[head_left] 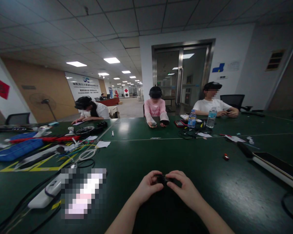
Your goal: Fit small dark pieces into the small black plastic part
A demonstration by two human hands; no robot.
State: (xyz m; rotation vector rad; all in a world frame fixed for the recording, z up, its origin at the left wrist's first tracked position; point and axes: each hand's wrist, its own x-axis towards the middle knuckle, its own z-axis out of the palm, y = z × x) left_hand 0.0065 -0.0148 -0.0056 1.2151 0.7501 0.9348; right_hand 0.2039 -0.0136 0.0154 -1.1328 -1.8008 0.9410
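A small black object [162, 179] is pinched between my two hands, just above the dark green table [127, 156]. Its kind is hard to make out, since my fingers cover much of it. My left hand [150, 184] grips its left side with thumb and fingers. On the opposite side, my right hand [179, 182] holds it in the same way, fingertips close to the left ones. A small red item [226, 157] lies on the table beyond my right hand. To the left of my hands is a pixelated bright rectangle [86, 193].
A white power strip [47, 191], cables [86, 155] and a blue tray [18, 150] crowd the left side. Two bottles [191, 119] stand far right of centre. At right lies a flat, dark-topped device [278, 167]. Three people sit across the table, including one in pink [156, 109].
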